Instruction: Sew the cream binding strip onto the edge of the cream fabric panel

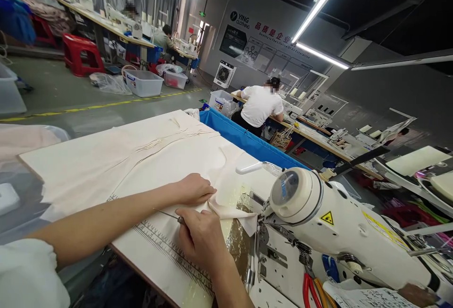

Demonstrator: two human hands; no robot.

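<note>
My left hand [194,189] is closed, its fingertips pinching a pale cream fabric piece [230,212]. That fabric runs folded to the right, under the needle area of a white sewing machine [297,194]. My right hand [205,235], just below, is closed around a thin pointed metal tool [165,213]; its tip points left, and the rest is hidden in the palm. The right fingertips are close to the fabric, but I cannot tell whether they grip it. More cream fabric [88,157] lies spread over the white tabletop [170,175], with narrow strips trailing at its far side.
A printed ruler [173,253] runs along the table's near edge. Red-handled pliers [308,289] lie by the machine base. A blue fabric bin [244,138] borders the far edge. Clear tubs [143,81] and a red stool [82,55] stand beyond; a person in white [260,105] sits ahead.
</note>
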